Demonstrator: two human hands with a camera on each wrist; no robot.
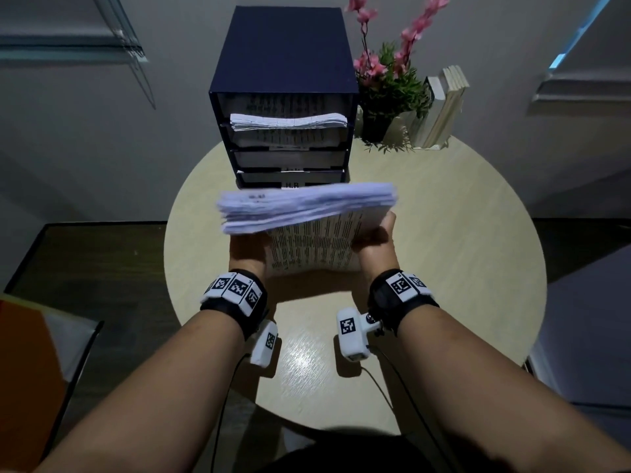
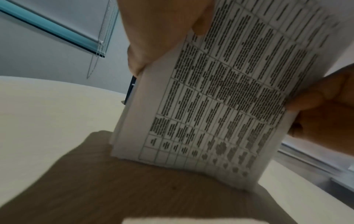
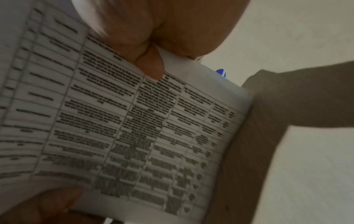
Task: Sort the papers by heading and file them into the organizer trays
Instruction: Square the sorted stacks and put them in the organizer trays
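Note:
Both hands hold a thick stack of printed papers (image 1: 307, 213) upright above the round table (image 1: 444, 268), its lower edge near the tabletop. My left hand (image 1: 247, 249) grips the stack's left side and my right hand (image 1: 375, 237) grips its right side. Tables of text cover the near sheet (image 2: 220, 91) (image 3: 124, 128). In the left wrist view my left hand (image 2: 162, 34) curls over the sheet's edge. In the right wrist view my right hand (image 3: 153, 45) pinches the top. Behind the stack stands the dark blue organizer (image 1: 283, 97) with several trays; the upper trays hold papers (image 1: 288, 121).
A potted plant with pink flowers (image 1: 386, 83) and a few upright books (image 1: 444, 107) stand at the table's back right. A glass shelf (image 1: 68, 46) hangs on the left wall. An orange object (image 1: 24, 370) lies at the lower left, off the table.

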